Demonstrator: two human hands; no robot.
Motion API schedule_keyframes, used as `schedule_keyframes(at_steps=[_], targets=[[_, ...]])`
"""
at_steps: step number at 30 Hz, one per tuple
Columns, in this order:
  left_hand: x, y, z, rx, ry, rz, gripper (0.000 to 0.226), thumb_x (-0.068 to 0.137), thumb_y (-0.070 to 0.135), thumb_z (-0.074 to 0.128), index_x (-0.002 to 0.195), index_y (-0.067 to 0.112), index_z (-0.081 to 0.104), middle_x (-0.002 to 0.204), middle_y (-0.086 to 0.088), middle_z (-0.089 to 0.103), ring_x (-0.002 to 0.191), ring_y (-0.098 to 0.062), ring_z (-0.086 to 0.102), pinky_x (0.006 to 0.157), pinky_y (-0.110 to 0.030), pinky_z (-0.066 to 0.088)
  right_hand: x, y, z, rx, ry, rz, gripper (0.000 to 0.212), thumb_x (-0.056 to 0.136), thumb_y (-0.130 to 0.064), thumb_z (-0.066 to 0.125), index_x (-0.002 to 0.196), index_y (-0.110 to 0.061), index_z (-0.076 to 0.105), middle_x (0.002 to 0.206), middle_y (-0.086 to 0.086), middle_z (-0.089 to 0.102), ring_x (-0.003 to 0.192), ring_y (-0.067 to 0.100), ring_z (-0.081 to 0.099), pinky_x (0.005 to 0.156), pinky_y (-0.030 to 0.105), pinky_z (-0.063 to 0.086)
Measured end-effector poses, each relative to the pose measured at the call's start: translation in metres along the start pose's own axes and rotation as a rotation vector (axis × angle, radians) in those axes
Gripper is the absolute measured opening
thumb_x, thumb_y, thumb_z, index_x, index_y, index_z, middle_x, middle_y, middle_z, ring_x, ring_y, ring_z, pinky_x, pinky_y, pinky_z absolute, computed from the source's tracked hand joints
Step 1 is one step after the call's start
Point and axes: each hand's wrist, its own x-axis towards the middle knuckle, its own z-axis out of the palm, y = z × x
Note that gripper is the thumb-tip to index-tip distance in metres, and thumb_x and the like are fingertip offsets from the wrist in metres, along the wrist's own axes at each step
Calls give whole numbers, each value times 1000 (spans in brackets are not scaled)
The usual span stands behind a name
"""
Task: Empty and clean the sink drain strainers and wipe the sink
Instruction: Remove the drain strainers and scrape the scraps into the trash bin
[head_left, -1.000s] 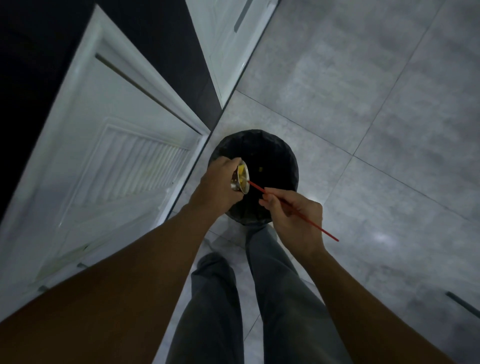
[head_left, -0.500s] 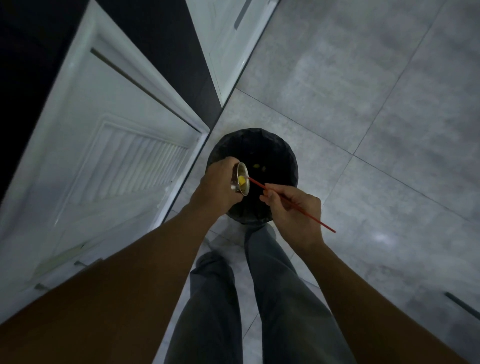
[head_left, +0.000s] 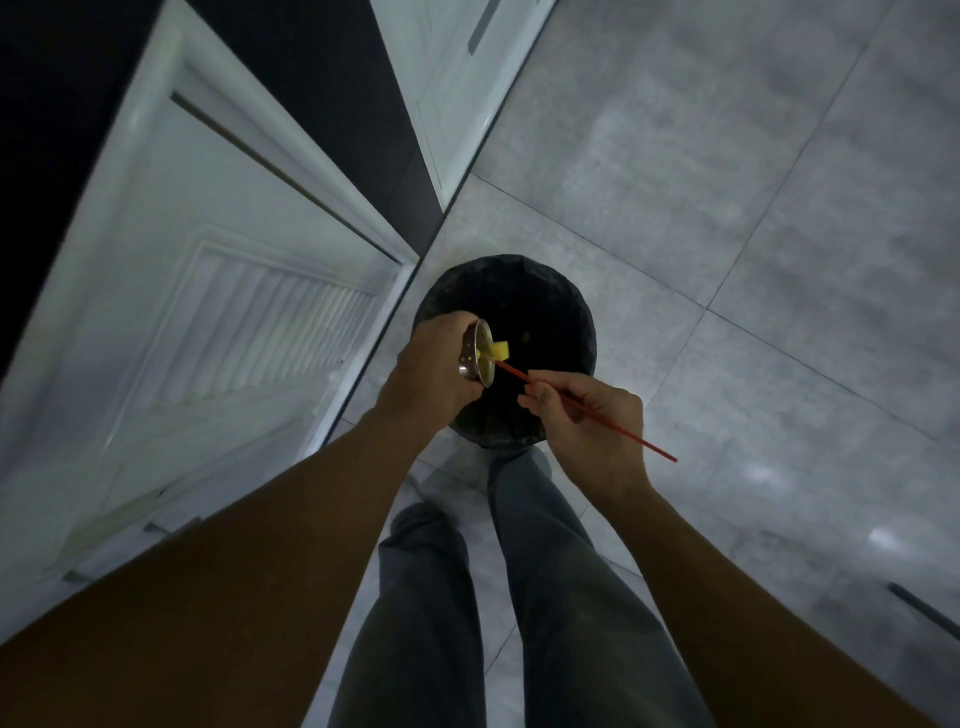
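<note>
My left hand (head_left: 434, 366) grips a small metal sink strainer (head_left: 477, 354), tipped on its side with its mouth facing right over a black-lined bin (head_left: 540, 291). My right hand (head_left: 584, 415) pinches a thin red stick (head_left: 613, 422) whose tip reaches into the strainer's mouth. A yellow food scrap (head_left: 500, 350) sits at the strainer's rim, just outside it. Another small yellowish bit (head_left: 526, 338) lies inside the bin.
The bin stands on a grey tiled floor (head_left: 727, 208) right in front of my legs (head_left: 519, 597). An open white cabinet door with slats (head_left: 234, 332) is on the left, a dark cabinet opening (head_left: 337, 104) behind it, and another white door (head_left: 447, 78) beyond.
The stick has pushed the yellow scrap from inside the strainer out to its rim. My hands stayed over the bin.
</note>
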Motion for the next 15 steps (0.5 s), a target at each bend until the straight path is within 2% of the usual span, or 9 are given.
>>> schedule_keyframes(at_steps=[4, 9, 15], targets=[[1, -3, -2, 0, 8, -3, 74, 78, 18, 84, 143, 16, 49, 139, -8, 55, 130, -25, 52, 106, -46, 49, -3, 0, -10, 54, 36, -13, 17, 95, -12, 68, 110, -11, 76, 100, 1, 79, 92, 10, 77, 86, 40, 63], [4, 1, -1, 19, 1, 5, 76, 79, 19, 84, 145, 16, 47, 144, -8, 53, 134, -25, 50, 108, -44, 48, -2, -8, -1, 141, -65, -44, 18, 96, -6, 66, 111, -7, 74, 102, 6, 79, 93, 16, 78, 85, 41, 63], [4, 1, -3, 6, -6, 27, 77, 79, 20, 84, 146, 14, 47, 145, -8, 53, 135, -25, 50, 109, -44, 47, 4, -10, 5, 135, -45, 39, 18, 96, -5, 66, 109, -12, 75, 100, 2, 79, 91, 13, 78, 84, 40, 64]])
